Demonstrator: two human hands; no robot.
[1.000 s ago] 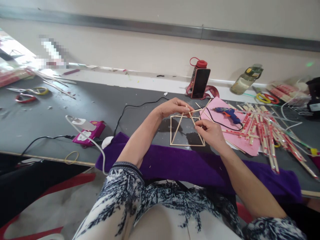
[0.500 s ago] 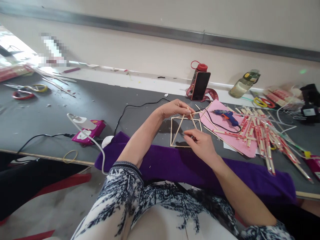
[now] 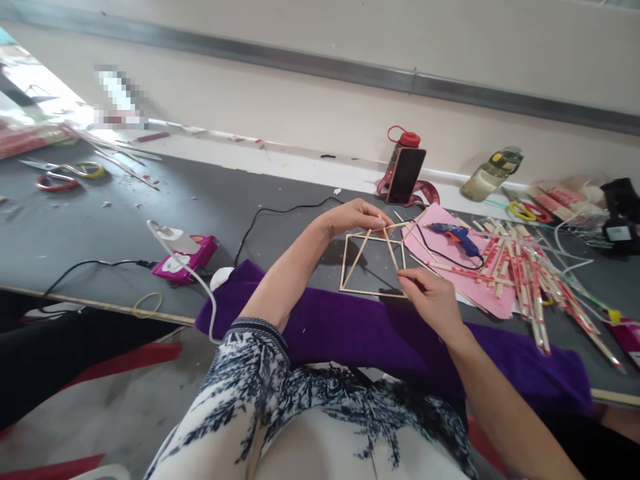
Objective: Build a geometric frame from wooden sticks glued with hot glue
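A square frame of thin wooden sticks [image 3: 370, 292] lies on the grey table, with more sticks slanting up from it to a peak. My left hand [image 3: 361, 217] pinches the sticks at that peak, its fingertips closed round their upper ends. Low on the near right stick [image 3: 391, 250], my right hand [image 3: 431, 293] grips the wood between thumb and fingers, close to the frame's near right corner. That corner is partly hidden by the right hand.
Right of the frame, a blue glue gun [image 3: 457, 237] rests on pink card [image 3: 493, 297] beside many wrapped chopsticks [image 3: 535, 287]. A phone [image 3: 407, 175] leans against a red-capped bottle [image 3: 409, 139]. Purple cloth [image 3: 330, 333] covers the near edge; a magenta power box [image 3: 186, 260] sits left.
My right hand has moved right and slightly down, from inside the frame to the near right stick, and now holds it. The left hand keeps its pinch at the peak.
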